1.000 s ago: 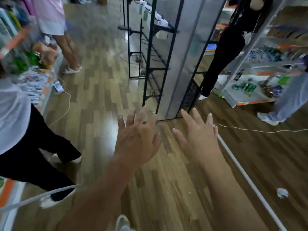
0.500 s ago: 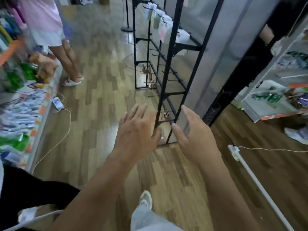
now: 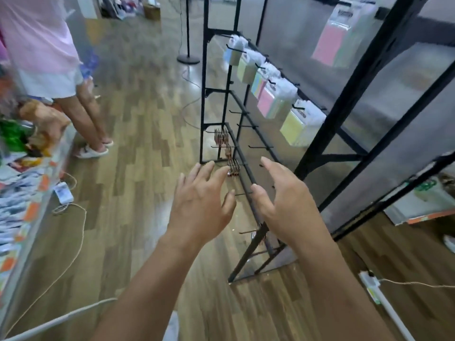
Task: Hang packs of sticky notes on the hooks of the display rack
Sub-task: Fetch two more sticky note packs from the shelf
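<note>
Head view: your left hand [image 3: 199,205] and right hand [image 3: 285,203] are held out, fingers spread, grasping nothing, above the wood-plank shop floor [image 3: 138,143]. Pastel packs of sticky notes [image 3: 270,102] hang on the black display rack's [image 3: 204,94] upper hooks [image 3: 298,107].

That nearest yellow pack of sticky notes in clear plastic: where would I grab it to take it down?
Probably pinch the yellow pack of sticky notes by its side edges, low on the block, coming from the aisle side. It hangs by its top tab on a black wire hook whose free tip points towards the aisle, so it should slide off that way.
</note>
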`<state>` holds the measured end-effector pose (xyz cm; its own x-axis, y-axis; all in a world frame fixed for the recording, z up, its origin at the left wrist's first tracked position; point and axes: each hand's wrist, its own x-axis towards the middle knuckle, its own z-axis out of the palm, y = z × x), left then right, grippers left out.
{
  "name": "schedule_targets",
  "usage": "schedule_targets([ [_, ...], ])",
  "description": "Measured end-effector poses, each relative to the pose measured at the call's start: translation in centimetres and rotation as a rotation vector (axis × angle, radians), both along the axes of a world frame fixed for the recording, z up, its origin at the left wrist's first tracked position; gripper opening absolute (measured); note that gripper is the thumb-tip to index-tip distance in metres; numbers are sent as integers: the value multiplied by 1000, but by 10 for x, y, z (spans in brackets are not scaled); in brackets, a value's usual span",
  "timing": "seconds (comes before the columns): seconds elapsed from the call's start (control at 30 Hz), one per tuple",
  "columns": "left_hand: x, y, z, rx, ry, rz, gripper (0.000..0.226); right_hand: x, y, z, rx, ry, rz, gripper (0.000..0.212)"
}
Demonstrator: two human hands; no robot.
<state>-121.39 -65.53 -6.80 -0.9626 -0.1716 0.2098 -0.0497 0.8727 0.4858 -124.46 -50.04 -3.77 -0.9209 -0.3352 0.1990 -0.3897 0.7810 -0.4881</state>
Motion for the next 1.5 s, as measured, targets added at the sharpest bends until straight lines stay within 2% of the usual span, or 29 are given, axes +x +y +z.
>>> schedule_targets([
  [0.13, -88, -44, -4, -7, 65, -78, 46, -75, -38, 0, 60, 31, -155, 53],
  [0.27, -182, -78, 8, -20, 149, -242, 31, -147, -63, 19, 180, 13, -425, 56],
  [0.37, -236, -83, 24, 6, 126, -381, 36, -184, -65, 31, 205, -3, -602, 58],
  [0.47, -280, -78, 31, 6, 226, -524, 40, -210, -61, 37, 138, -24, -726, 58],
  [0.5, -298, -74, 32, 18, 209, -579, 40, -220, -58, 38, 102, -15, -758, 58],
  [0.57, -332, -62, 32, 77, 51, -666, 42, -241, -51, 43, 2, 58, -809, 57],
  [0.73, -405, -24, 20, 265, -256, -811, 40, -291, -35, 54, -384, 302, -974, 55],
  [0.9, -456, 14, 1, 314, -440, -900, 50, -336, -20, 58, -464, 528, -1073, 53],
  [0.97, -465, 25, -7, 309, -489, -918, 44, -347, -20, 60, -500, 571, -1108, 45],
  [1.07, -474, 38, -19, 263, -479, -948, 12, -356, -20, 60, -489, 683, -1175, 30],
  [1.1, -476, 40, -22, 264, -461, -948, 10, -359, -21, 61, -480, 722, -1186, 27],
  [1.27, -479, 45, -31, 330, -469, -1030, 26, -368, -29, 66, -581, 741, -1175, 26],
  [1.43, -479, 37, -26, 436, -608, -1212, 22, -374, -37, 76, -631, 713, -1200, 18],
  [1.5, -480, 31, -23, 436, -622, -1268, 18, -377, -41, 80, -717, 734, -1196, 19],
])
